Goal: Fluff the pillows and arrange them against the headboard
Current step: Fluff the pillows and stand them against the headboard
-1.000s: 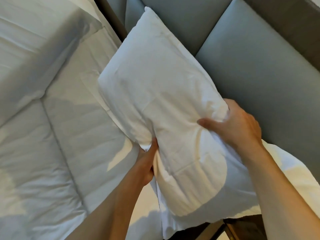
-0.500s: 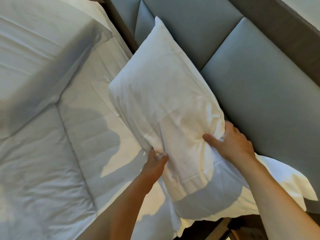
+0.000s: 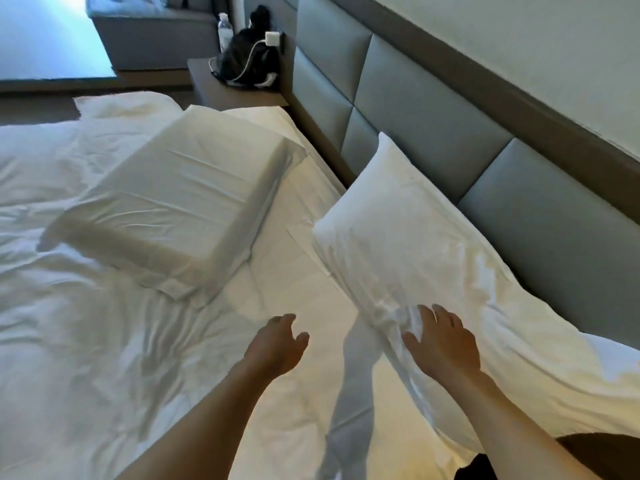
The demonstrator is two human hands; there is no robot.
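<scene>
A white pillow [image 3: 412, 237] leans at a slant against the grey padded headboard [image 3: 429, 123] on the right. My right hand [image 3: 441, 344] rests flat on its near end with fingers spread, gripping nothing. To the left of that pillow, my left hand [image 3: 277, 344] hovers over the white sheet [image 3: 294, 271], fingers loosely apart and empty. A second, flatter white pillow [image 3: 173, 202] lies on the bed further left, away from the headboard. More white pillow fabric [image 3: 571, 368] shows behind my right forearm.
A rumpled white duvet [image 3: 69, 341] covers the left of the bed. Beyond the bed's far corner a bedside table [image 3: 235, 93] holds a black bag [image 3: 247, 62], a white charger with cable and a water bottle [image 3: 224, 31]. A grey sofa stands behind it.
Both hands have let go of the pillow, which now leans on the headboard. My left hand has drawn away to the left, and the view has lifted and widened.
</scene>
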